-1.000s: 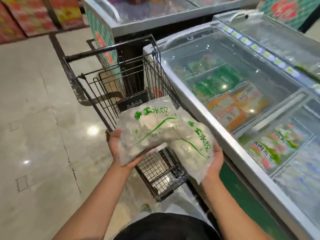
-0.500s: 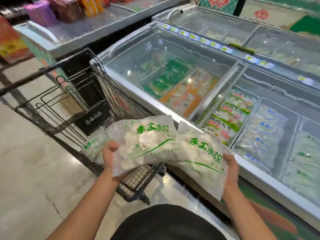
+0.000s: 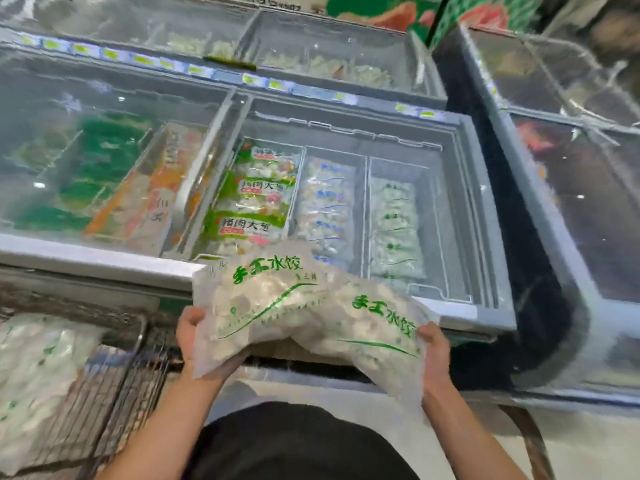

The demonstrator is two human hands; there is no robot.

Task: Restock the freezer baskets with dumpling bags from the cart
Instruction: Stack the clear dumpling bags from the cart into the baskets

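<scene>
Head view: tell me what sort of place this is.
Most likely a supermarket's frozen-food aisle. Glass-topped chest freezers hold baskets of packaged food, price labels line the rims, and a wire cart with more dumpling bags stands beside the person.

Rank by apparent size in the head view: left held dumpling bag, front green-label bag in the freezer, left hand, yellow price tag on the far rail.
1. left held dumpling bag, though it is nearest the camera
2. front green-label bag
3. left hand, partly hidden under the bag, so 2 versus 3 is unsure
4. yellow price tag
</scene>
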